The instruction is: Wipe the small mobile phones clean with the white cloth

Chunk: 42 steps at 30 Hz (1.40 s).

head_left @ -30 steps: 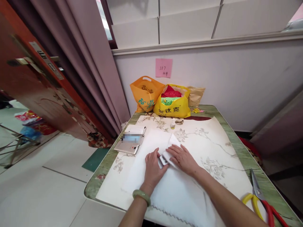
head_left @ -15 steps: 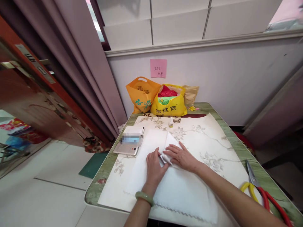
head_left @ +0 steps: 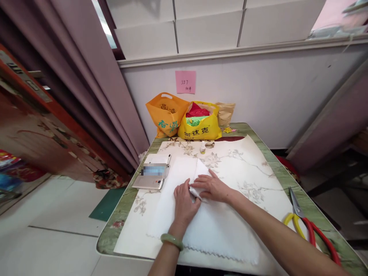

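A white cloth with a zigzag-cut edge lies spread over the flowered sheet, one part folded up toward a point at the far side. My left hand, a green bangle at its wrist, has its fingers bent at the fold and its thumb against the cloth. From the right, my right hand grips the same fold, its fingers over a bunched bit of cloth. The fingertips of both hands nearly meet there. Whether anything lies inside the fold is hidden.
Scissors with red and yellow handles lie at the right. Phones lie at the left, and a small bottle stands at the far side. Behind are an orange bag, a yellow bag and a brown pouch.
The view has shifted slightly, so everything sits a little further left. The dark gap between my hands has closed up, with white cloth now covering it.
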Each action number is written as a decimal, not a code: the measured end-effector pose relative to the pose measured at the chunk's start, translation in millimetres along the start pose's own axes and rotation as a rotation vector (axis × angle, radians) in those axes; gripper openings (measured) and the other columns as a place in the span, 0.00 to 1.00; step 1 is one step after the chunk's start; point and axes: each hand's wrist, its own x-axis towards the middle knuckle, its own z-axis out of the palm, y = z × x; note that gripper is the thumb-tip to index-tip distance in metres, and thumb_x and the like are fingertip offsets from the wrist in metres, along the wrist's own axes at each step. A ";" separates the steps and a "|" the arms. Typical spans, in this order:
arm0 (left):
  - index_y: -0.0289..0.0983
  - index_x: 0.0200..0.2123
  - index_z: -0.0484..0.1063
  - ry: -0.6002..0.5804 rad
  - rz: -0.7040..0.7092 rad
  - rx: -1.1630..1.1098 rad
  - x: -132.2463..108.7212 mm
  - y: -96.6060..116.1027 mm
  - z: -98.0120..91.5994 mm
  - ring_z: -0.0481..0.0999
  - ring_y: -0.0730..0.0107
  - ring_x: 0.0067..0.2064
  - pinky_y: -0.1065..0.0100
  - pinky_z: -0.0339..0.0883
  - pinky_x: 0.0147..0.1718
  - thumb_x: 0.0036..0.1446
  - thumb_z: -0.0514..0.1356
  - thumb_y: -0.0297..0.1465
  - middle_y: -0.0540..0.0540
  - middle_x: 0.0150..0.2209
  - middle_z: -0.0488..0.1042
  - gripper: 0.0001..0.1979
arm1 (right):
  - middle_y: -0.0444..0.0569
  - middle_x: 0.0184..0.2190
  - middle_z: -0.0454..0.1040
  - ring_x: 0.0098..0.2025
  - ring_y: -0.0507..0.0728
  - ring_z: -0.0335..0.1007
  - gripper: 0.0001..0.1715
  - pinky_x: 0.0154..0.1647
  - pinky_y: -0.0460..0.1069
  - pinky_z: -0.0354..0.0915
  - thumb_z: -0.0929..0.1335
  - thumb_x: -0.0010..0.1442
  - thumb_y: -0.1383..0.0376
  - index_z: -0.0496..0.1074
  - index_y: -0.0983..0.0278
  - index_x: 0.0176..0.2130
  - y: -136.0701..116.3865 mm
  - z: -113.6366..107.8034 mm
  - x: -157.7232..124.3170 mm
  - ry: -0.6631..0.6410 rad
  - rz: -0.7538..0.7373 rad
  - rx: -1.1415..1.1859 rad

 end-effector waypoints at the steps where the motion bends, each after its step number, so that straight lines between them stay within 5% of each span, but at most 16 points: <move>1: 0.36 0.58 0.56 0.000 -0.002 0.001 0.2 -0.1 0.0 0.68 0.53 0.51 0.48 0.55 0.56 0.46 0.61 0.30 0.41 0.45 0.69 0.34 | 0.47 0.57 0.69 0.62 0.62 0.58 0.28 0.65 0.70 0.33 0.66 0.63 0.57 0.62 0.46 0.61 -1.5 0.8 1.2 -0.007 -0.011 0.007; 9: 0.35 0.58 0.57 0.019 0.035 0.029 -1.3 1.0 -0.1 0.68 0.55 0.47 0.48 0.56 0.55 0.47 0.60 0.29 0.42 0.43 0.70 0.32 | 0.48 0.59 0.67 0.62 0.61 0.59 0.28 0.64 0.70 0.36 0.62 0.65 0.48 0.60 0.46 0.62 22.1 -0.2 -21.5 0.096 0.047 -0.043; 15: 0.35 0.57 0.58 0.024 0.019 0.043 -2.3 1.5 -0.4 0.67 0.55 0.49 0.49 0.56 0.56 0.47 0.59 0.28 0.42 0.45 0.70 0.31 | 0.50 0.62 0.64 0.64 0.62 0.56 0.29 0.65 0.69 0.34 0.61 0.64 0.46 0.60 0.47 0.62 35.3 -7.4 -25.6 0.038 0.112 -0.008; 19: 0.35 0.57 0.59 0.018 0.024 0.042 -2.4 0.1 0.6 0.67 0.55 0.50 0.49 0.56 0.56 0.47 0.60 0.29 0.41 0.46 0.71 0.31 | 0.46 0.61 0.65 0.67 0.63 0.49 0.26 0.65 0.71 0.29 0.60 0.66 0.47 0.62 0.46 0.61 17.5 2.7 -12.8 0.019 0.063 0.010; 25: 0.35 0.56 0.59 0.032 0.000 0.001 -3.1 -4.1 4.3 0.67 0.52 0.52 0.48 0.55 0.57 0.44 0.61 0.28 0.38 0.49 0.70 0.34 | 0.47 0.65 0.59 0.68 0.60 0.46 0.28 0.67 0.66 0.29 0.55 0.70 0.55 0.50 0.52 0.67 -16.3 28.4 2.5 0.057 0.022 -0.042; 35: 0.35 0.59 0.55 0.047 0.002 -0.028 -4.1 0.0 -1.3 0.68 0.56 0.48 0.50 0.57 0.55 0.47 0.60 0.28 0.43 0.44 0.70 0.35 | 0.46 0.63 0.62 0.66 0.61 0.53 0.29 0.66 0.67 0.38 0.60 0.65 0.47 0.57 0.46 0.63 30.4 2.1 -24.0 0.037 0.114 0.024; 42: 0.38 0.42 0.66 0.058 0.030 -0.052 -1.6 3.0 -5.4 0.69 0.58 0.44 0.52 0.59 0.51 0.48 0.61 0.28 0.45 0.39 0.71 0.16 | 0.47 0.58 0.69 0.64 0.62 0.57 0.26 0.66 0.66 0.37 0.56 0.68 0.49 0.69 0.52 0.56 40.3 8.9 -24.7 0.248 0.271 0.387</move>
